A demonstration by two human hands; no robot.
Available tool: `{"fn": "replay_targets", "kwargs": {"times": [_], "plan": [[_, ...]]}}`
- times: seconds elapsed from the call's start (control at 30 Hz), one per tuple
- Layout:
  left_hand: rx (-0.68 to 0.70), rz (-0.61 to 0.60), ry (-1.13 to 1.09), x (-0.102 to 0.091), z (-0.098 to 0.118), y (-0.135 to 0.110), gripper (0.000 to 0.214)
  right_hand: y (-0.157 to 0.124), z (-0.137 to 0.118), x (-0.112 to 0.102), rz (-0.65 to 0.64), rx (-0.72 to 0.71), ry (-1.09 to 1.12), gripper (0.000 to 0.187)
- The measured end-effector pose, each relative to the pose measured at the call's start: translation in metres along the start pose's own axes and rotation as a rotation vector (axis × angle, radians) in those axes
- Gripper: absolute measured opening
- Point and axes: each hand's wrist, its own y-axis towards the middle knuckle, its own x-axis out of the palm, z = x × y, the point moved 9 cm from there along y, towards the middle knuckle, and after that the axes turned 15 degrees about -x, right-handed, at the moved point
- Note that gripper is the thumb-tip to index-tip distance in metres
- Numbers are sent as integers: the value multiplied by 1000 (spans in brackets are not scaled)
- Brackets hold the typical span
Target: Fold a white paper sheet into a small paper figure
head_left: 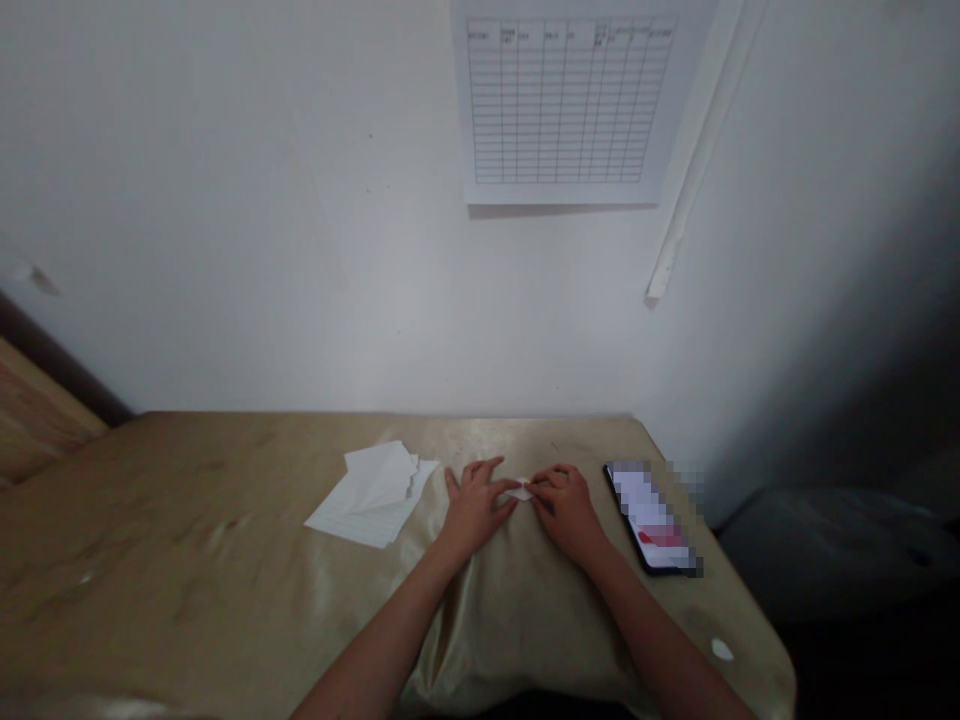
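A small piece of white paper (520, 493), apparently folded, lies between my two hands, low over the cloth-covered table (247, 600). My left hand (476, 505) pinches its left side between thumb and index finger, with the other fingers spread. On the paper's right side, the fingertips of my right hand (566, 505) are closed. The fingers cover much of the paper, so its exact shape is hard to make out. To the left of my left hand lies a loose stack of white paper sheets (367, 500), some with ragged edges.
A phone (651, 520) with its screen lit lies right of my right hand. Near the table's right edge is a small white scrap (721, 650). Behind the table rises a white wall (225, 250) bearing a printed chart (562, 110). A dark rounded object (832, 550) stands beyond the right edge.
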Motion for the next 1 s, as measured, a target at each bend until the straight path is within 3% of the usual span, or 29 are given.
{"fn": "replay_targets", "kwargs": {"times": [0.4,1.0], "plan": [[12,55,-34,1,0,5,19,3,2,1,34,-1,-26,23],[22,1,-179,5,0,11,8,5,-3,-3,49,21,-13,14]]}}
